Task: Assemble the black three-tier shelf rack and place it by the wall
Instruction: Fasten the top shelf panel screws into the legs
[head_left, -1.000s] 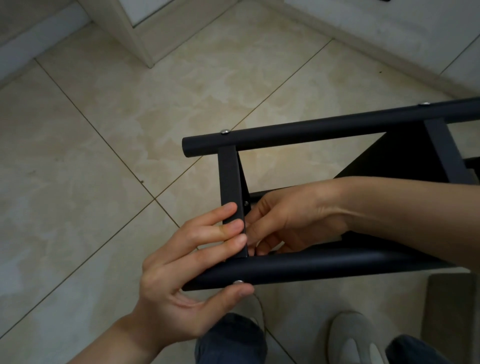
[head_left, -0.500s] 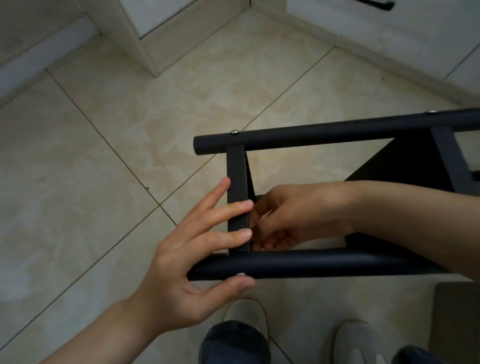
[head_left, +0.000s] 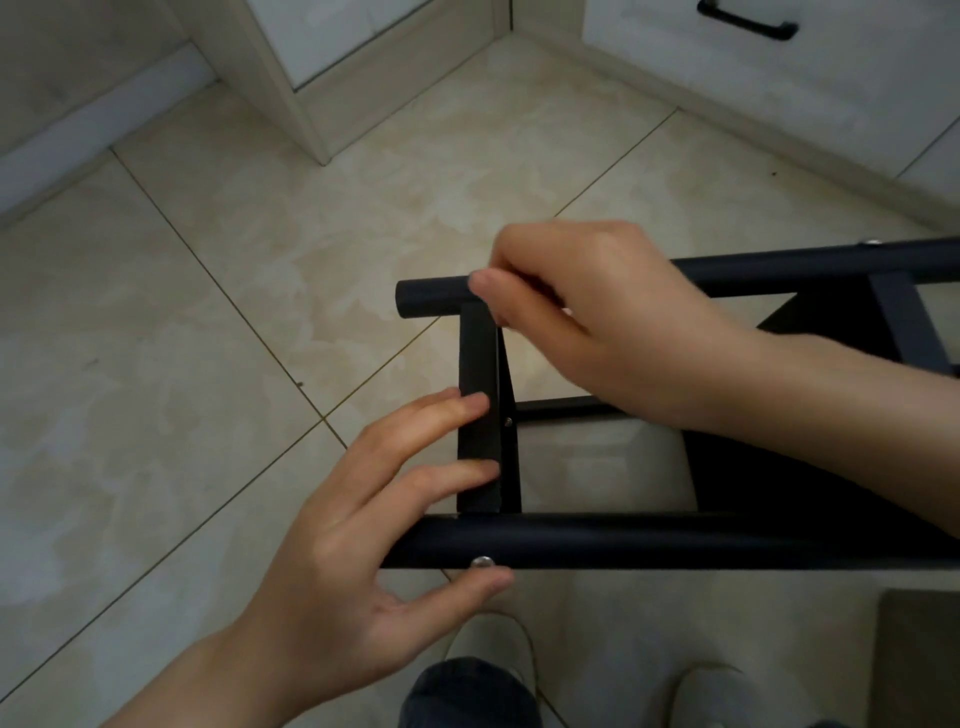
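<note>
Bracing the crossbar (head_left: 475, 358), left hand (head_left: 337, 561) flat-fingered; right hand (head_left: 613, 312) pinching far tube (head_left: 431, 299) end; tiled floor (head_left: 208, 364) leftward.

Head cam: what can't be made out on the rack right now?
All in the head view:
- Black rack: cut off by the right edge; tiers cannot be counted.
- Joint of upper tube and crossbar: covered by the right hand; whether its curled fingers pinch a screw is hidden.
- Small screw beside the crossbar: too small to tell if seated.
- Lower tube: its left end is hidden under the left hand.
</note>
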